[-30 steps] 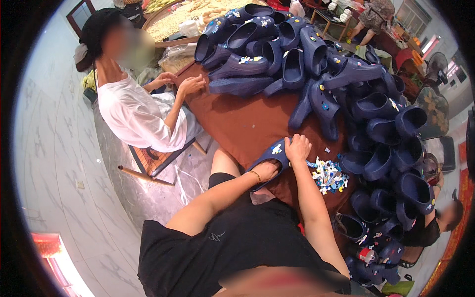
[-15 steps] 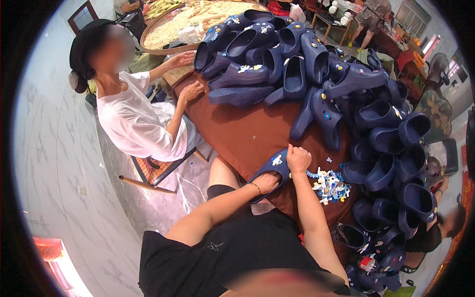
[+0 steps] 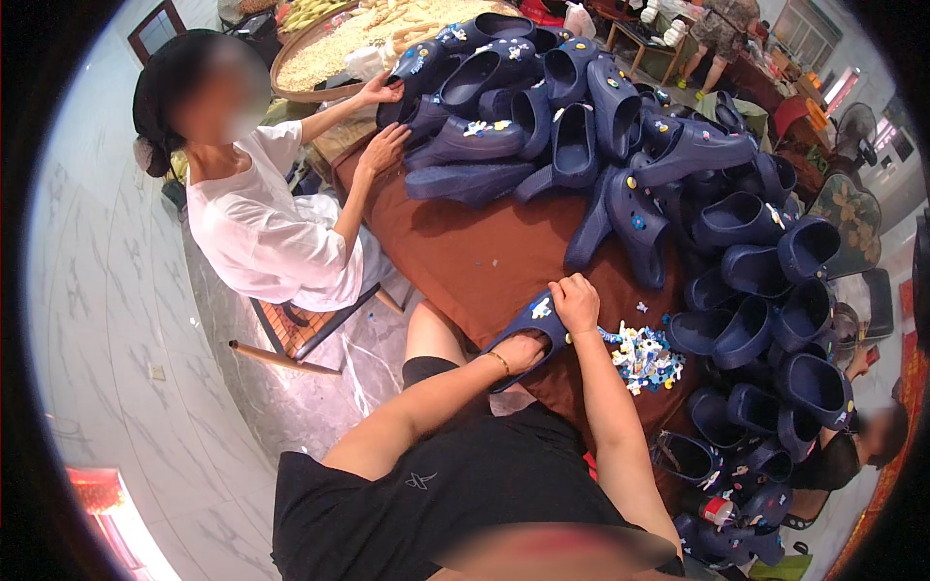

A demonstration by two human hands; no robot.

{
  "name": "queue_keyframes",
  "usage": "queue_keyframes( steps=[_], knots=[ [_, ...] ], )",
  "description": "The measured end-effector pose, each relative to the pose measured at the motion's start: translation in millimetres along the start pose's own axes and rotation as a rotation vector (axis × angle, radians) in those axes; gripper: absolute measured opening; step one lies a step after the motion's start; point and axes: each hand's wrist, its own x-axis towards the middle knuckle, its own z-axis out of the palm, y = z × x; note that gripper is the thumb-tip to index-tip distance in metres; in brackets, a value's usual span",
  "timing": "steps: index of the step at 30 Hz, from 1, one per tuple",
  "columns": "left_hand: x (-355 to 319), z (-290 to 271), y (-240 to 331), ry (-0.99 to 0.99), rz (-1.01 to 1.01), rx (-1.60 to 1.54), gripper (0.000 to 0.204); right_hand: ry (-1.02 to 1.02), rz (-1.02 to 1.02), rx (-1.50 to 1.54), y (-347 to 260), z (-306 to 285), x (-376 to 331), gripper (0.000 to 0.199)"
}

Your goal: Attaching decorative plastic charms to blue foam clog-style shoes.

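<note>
A navy clog (image 3: 511,341) with a white and yellow charm on its upper is tilted at the table's near edge, over my lap. My left hand (image 3: 527,352) reaches into its foot opening, and the fingers are hidden inside. Closed around the clog's far right side is my right hand (image 3: 575,302), knuckles up; whether a small charm is also pinched there cannot be seen. To the right of that forearm lies a heap of small white, blue and yellow charms (image 3: 647,358), with a few stray ones beside it.
A brown cloth (image 3: 475,242) covers the table. Navy clogs (image 3: 572,140) are piled along its far and right sides. A co-worker in a white top (image 3: 262,218) sits at the left, hands at the pile. Behind stands a round basket tray (image 3: 291,82). Another person is at the far right.
The co-worker's hands have shifted, one now touching a clog at the pile's left end. My hands stay on the same clog, the right one barely moved.
</note>
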Motion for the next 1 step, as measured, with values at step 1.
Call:
queue_keyframes(
  steps=[1],
  knots=[
    [1.5,-0.7,-1.5,-0.041,-0.020,0.014,0.032,0.001,-0.001,0.006,0.2,0.6,-2.7,0.021]
  ],
)
